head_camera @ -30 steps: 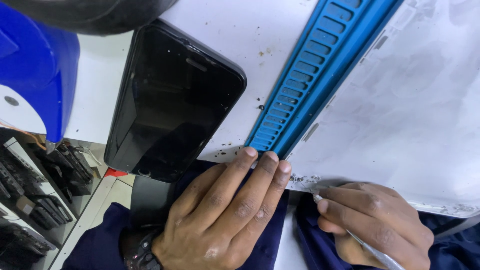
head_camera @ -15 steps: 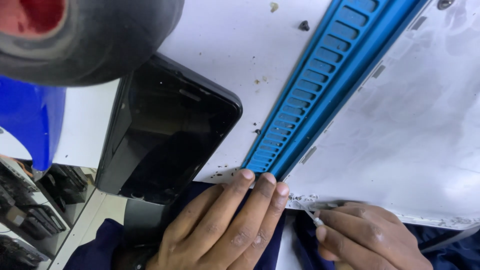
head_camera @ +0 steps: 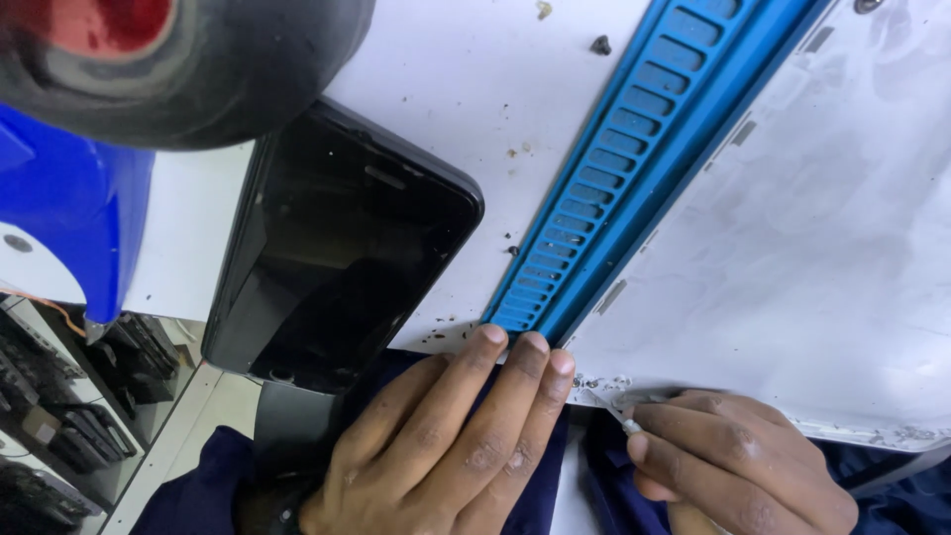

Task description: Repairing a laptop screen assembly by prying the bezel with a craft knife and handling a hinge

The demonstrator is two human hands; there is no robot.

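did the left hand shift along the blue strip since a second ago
No. The left hand keeps its fingertips at the near end of the blue strip, just as before. Only the camera view drifted.

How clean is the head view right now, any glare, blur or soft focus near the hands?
Head view: even, bright light, no hard shadows. The black phone screen shows faint reflections, not blinding glare. The dark round object at top left is close and out of focus. Left hand, right hand and the blue slotted strip are fairly sharp; the thin tool tip is small and slightly soft.
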